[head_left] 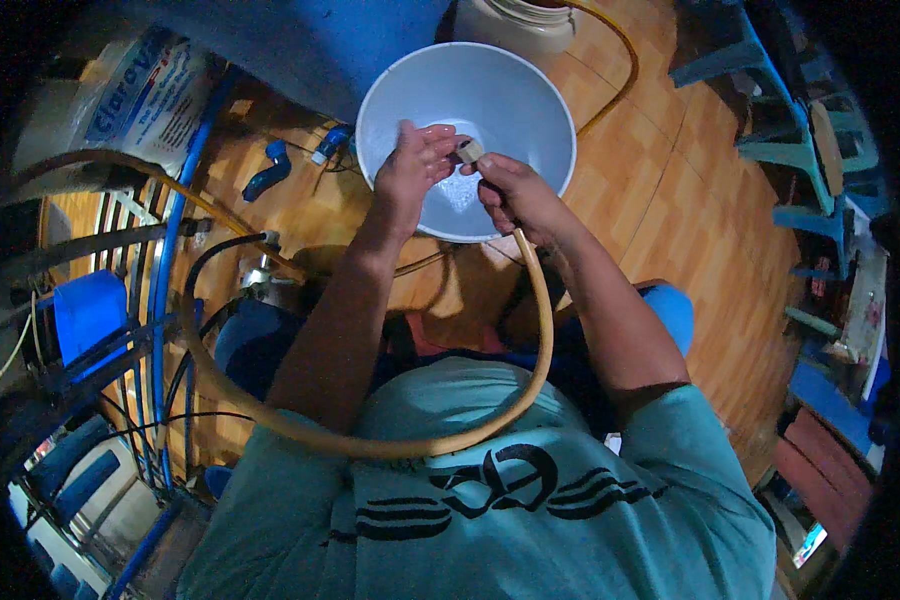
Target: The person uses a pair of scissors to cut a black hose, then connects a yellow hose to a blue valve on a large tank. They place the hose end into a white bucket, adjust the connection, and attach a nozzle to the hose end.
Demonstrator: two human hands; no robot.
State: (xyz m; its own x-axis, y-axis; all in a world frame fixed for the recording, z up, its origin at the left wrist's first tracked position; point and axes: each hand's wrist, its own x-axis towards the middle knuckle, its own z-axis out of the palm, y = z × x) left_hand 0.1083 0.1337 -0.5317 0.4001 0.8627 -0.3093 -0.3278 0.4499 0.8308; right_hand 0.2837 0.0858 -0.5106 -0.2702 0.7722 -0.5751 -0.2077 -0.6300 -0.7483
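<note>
My right hand (518, 192) is closed around a tan hose (547, 325), close to its end. A short pale fitting (472, 152) sticks out past my thumb and fingertips, its dark opening turned toward my left hand. My left hand (415, 170) is open, palm toward the fitting, with its fingers stretched out close beside it; whether they touch cannot be made out. Both hands are over a round white basin (530, 110), and its bottom glistens as if wet. From my right hand the hose loops down across my shirt and away to the left.
Beyond the basin are a large blue surface (340, 40) and a cream container (515, 22). Blue pipe pieces (266, 172) lie on the wood-patterned floor (660, 215). A metal frame with blue bars (162, 260) stands left, near a white printed sack (140, 100). Green plastic stools (800, 150) line the right.
</note>
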